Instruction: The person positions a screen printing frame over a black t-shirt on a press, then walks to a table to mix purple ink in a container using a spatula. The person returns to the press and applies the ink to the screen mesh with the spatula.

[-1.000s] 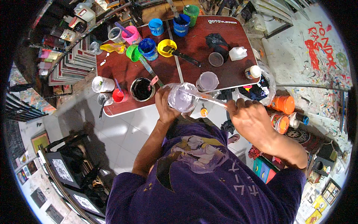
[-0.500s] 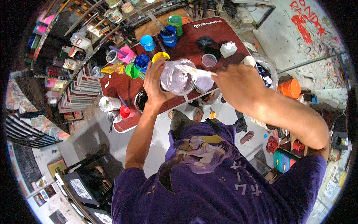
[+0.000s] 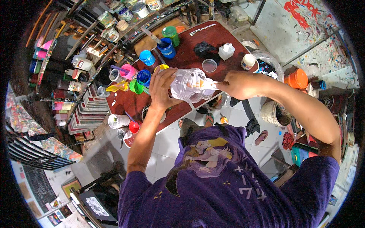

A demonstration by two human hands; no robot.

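My left hand (image 3: 161, 90) is wrapped round a clear plastic tub (image 3: 183, 86) with pale lavender paint smeared inside. The tub is tipped over to the right above the table's front edge. My right hand (image 3: 243, 84) grips a paint-smeared white spatula (image 3: 210, 85), its far end at the mouth of the tub. Partly hidden under the spatula is a smaller clear cup (image 3: 207, 93). A yellow paint cup (image 3: 163, 67) shows just behind my left fingers.
The dark red table (image 3: 192, 45) carries blue cups, a pink cup (image 3: 129, 71), a green cup (image 3: 136, 86), a red cup (image 3: 134, 127), a clear lid (image 3: 209, 65) and a white bottle (image 3: 226, 51). An orange bucket (image 3: 296, 78) stands at right. Framed screens (image 3: 88, 114) lean at left.
The tub has tipped further to the right, its mouth now turned toward my right hand. My right hand has shifted slightly with the spatula. The whole view has turned a little.
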